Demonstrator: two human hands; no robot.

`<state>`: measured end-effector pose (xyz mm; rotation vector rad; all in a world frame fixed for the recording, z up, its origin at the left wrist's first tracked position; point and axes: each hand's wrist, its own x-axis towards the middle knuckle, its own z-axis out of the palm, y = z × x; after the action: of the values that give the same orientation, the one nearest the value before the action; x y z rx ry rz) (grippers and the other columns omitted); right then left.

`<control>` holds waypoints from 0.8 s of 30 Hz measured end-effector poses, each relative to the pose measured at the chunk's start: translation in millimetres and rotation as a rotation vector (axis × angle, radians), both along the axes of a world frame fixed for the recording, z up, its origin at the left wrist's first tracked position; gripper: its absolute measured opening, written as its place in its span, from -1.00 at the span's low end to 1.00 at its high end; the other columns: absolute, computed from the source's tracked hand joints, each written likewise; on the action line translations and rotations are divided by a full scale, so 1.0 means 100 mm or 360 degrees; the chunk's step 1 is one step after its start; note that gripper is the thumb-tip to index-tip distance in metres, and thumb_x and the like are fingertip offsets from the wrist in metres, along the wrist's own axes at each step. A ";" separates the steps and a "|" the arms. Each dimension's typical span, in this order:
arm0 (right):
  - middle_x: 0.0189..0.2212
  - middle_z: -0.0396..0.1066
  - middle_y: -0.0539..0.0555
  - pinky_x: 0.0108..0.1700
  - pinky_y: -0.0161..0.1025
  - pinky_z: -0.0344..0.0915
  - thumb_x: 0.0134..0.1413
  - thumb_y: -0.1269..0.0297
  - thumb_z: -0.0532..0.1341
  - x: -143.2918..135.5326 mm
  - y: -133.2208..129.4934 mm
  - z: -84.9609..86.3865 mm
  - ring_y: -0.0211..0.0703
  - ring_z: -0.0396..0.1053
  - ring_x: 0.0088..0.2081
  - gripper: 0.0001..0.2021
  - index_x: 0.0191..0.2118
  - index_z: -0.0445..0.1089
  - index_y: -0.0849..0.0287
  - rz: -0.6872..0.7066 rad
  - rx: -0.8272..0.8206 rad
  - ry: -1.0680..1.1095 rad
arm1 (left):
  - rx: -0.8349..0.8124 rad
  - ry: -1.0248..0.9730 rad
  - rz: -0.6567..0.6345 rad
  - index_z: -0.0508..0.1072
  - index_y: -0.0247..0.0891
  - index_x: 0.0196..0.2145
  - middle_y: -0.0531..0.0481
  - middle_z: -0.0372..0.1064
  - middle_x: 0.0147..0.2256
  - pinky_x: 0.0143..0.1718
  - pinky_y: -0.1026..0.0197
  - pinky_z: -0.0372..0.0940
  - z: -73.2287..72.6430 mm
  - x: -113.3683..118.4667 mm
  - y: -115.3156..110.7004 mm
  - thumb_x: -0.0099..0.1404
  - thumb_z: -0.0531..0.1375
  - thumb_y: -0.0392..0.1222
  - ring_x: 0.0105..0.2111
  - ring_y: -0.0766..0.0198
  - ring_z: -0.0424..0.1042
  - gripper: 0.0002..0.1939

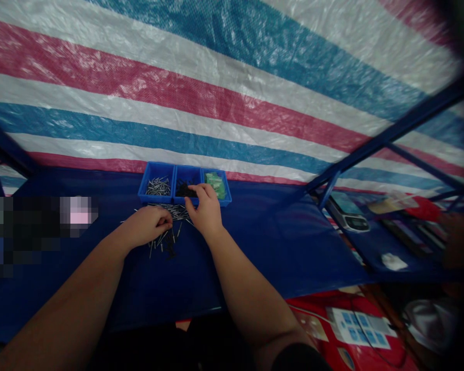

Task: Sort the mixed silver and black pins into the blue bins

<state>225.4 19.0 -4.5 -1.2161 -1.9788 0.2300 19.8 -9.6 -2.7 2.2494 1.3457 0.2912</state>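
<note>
Beside the left hand (149, 226) lie slender, shiny metal pins (178, 212).

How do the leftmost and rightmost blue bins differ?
The leftmost bin holds slim silvery pieces; the rightmost bin holds green, packet-like items. The right hand partly covers the rightmost bin in this view, while neither hand covers the leftmost bin. Both are blue, open-topped and in one row.

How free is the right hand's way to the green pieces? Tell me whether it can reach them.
Likely yes: the right hand is close beside the green pieces, and their blue bin is open on top, with no lid in the way.
</note>
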 end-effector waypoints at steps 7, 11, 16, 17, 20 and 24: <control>-0.26 0.45 0.10 -0.01 -0.15 0.33 0.27 0.32 0.18 0.01 -0.08 0.01 -0.11 0.41 -0.15 -0.87 -0.18 0.48 0.16 0.0378 -0.0012 0.0029 | 0.0084 -0.0156 0.0106 0.54 -0.23 -0.33 0.03 0.36 -0.46 -0.39 0.21 0.10 0.03 -0.02 0.00 0.32 0.16 -0.16 -0.44 0.24 0.32 -0.83; -0.34 0.47 0.03 -0.14 -0.24 0.34 0.25 0.28 0.21 0.00 -0.11 0.01 -0.19 0.42 -0.27 -0.88 -0.14 0.43 0.16 0.0540 -0.0197 0.0149 | 0.0266 -0.0384 0.0391 0.54 -0.24 -0.31 0.06 0.30 -0.50 -0.41 0.22 0.10 0.04 -0.02 0.02 0.33 0.17 -0.09 -0.48 0.27 0.28 -0.79; -0.34 0.47 0.02 -0.19 -0.29 0.36 0.22 0.33 0.18 -0.05 -0.13 -0.02 -0.25 0.42 -0.32 -0.91 -0.21 0.42 0.16 0.0791 -0.0349 0.0278 | 0.0370 -0.0615 0.0579 0.56 -0.27 -0.27 0.09 0.25 -0.52 -0.41 0.23 0.13 0.04 0.03 0.01 0.31 0.18 -0.05 -0.49 0.29 0.27 -0.75; -0.35 0.46 0.02 -0.20 -0.29 0.37 0.21 0.34 0.18 -0.07 -0.13 -0.03 -0.25 0.41 -0.34 -0.92 -0.24 0.42 0.17 0.0820 -0.0349 0.0308 | 0.0359 -0.0635 0.0583 0.56 -0.28 -0.27 0.09 0.25 -0.53 -0.41 0.23 0.13 0.04 0.04 0.01 0.31 0.18 -0.06 -0.50 0.30 0.26 -0.75; -0.39 0.44 0.01 -0.24 -0.30 0.36 0.17 0.35 0.21 -0.10 -0.11 -0.07 -0.27 0.40 -0.38 -0.94 -0.29 0.42 0.18 0.0844 -0.0323 0.0393 | 0.0329 -0.0667 0.0588 0.56 -0.27 -0.29 0.10 0.24 -0.53 -0.43 0.23 0.12 0.03 0.05 0.01 0.30 0.17 -0.06 -0.51 0.31 0.25 -0.75; -0.41 0.43 0.00 -0.25 -0.31 0.36 0.12 0.37 0.23 -0.11 -0.10 -0.10 -0.28 0.40 -0.38 -0.97 -0.32 0.42 0.18 0.0813 -0.0296 0.0422 | 0.0273 -0.0733 0.0585 0.55 -0.27 -0.30 0.11 0.24 -0.55 -0.46 0.25 0.12 0.02 0.06 0.02 0.30 0.18 -0.04 -0.53 0.32 0.25 -0.74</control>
<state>214.7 9.4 -14.7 -0.7188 -2.0270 0.8038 25.7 -8.1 -0.7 1.8816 1.5023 1.0179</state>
